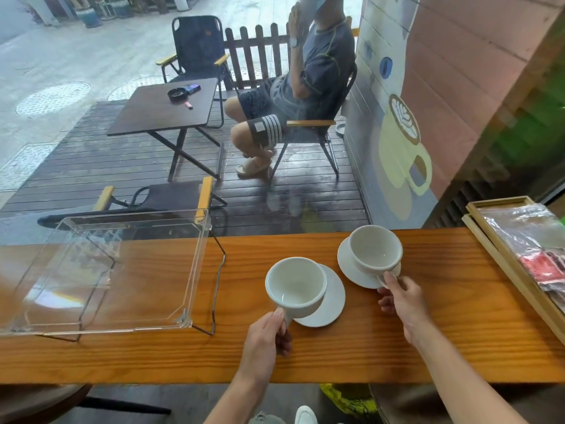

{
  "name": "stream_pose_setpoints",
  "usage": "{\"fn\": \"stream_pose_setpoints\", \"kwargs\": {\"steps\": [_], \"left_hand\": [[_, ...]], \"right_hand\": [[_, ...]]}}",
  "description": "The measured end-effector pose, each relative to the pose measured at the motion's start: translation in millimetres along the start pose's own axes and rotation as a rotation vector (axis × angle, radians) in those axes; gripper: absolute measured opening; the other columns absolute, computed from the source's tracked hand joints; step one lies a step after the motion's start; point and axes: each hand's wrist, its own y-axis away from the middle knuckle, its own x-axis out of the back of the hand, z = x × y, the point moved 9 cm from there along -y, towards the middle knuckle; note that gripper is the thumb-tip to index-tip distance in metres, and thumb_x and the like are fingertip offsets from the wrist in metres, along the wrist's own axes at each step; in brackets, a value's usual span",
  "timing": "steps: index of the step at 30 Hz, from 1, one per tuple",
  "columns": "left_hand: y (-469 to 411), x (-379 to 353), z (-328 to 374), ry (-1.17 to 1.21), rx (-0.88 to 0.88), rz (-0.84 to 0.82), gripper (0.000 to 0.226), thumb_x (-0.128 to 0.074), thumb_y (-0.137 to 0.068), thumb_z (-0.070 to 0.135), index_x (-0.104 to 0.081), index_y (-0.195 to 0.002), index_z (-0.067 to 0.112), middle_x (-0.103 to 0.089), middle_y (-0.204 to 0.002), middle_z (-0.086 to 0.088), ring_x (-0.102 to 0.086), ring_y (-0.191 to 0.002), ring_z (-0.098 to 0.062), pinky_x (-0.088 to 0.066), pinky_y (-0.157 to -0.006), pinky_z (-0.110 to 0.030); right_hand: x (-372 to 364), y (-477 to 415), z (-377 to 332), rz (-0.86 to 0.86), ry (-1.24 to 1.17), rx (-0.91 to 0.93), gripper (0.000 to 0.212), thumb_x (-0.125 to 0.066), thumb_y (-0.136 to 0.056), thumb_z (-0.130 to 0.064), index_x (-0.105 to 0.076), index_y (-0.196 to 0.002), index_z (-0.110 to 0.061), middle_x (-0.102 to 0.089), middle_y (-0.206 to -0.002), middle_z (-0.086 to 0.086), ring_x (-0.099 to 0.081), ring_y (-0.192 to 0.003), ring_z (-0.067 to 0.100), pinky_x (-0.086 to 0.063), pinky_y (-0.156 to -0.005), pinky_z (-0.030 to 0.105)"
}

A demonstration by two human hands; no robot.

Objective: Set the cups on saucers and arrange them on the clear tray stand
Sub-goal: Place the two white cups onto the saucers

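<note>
Cups come first in the head view: we hold one white cup in each hand, both by the handle. Our left hand [269, 335] has its fingers closed on the handle of the left cup [296, 286], which hangs tilted, its bowl overlapping the left saucer [328, 301] but off-centre toward that saucer's left edge. Whether its base touches the saucer we cannot tell. Our right hand [403, 298] pinches the handle of the right cup [375, 250], which sits more squarely over the right saucer [356, 264], again with contact unclear. Both saucers rest on the wooden counter [443, 347], just beside each other.

The clear tray stand [104, 270] lies to the left of both cups, raised on thin wire legs, with nothing on it. The left cup and left hand are the nearer pair; the right pair is well apart from the stand, with the left pair between. We judge both cups must settle centred on their saucers, the left one shifting rightward, before each set travels left along the counter's length.

At the right edge sits a wooden tray [501, 237] holding packets under plastic.
</note>
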Motion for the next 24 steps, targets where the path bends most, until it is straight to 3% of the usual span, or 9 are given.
{"fn": "stream_pose_setpoints", "kwargs": {"steps": [15,24], "left_hand": [[-36.2,-31.3,-15.3,-0.059,0.020,-0.063,0.037,-0.038,-0.097,0.028,-0.049,-0.066,0.012,-0.056,-0.065,-0.006,-0.051,-0.056,-0.011,-0.044,-0.052,-0.021],[-38.8,-33.1,-33.8,-0.022,0.088,-0.066,0.035,-0.040,-0.097,0.031,-0.056,-0.071,0.015,-0.060,-0.079,-0.008,-0.057,-0.073,-0.017,-0.049,-0.065,-0.027]], "right_hand": [[-0.5,-0.4,-1.3,-0.048,0.073,-0.052,0.028,-0.049,-0.094,-0.038,-0.056,-0.102,-0.011,-0.063,-0.088,0.010,-0.060,-0.068,0.021,-0.049,-0.054,0.029],[-2.6,-0.7,2.1,-0.050,0.069,-0.060,0.032,-0.051,-0.092,-0.042,-0.055,-0.105,-0.013,-0.065,-0.089,0.010,-0.061,-0.069,0.021,-0.049,-0.055,0.029]]}}
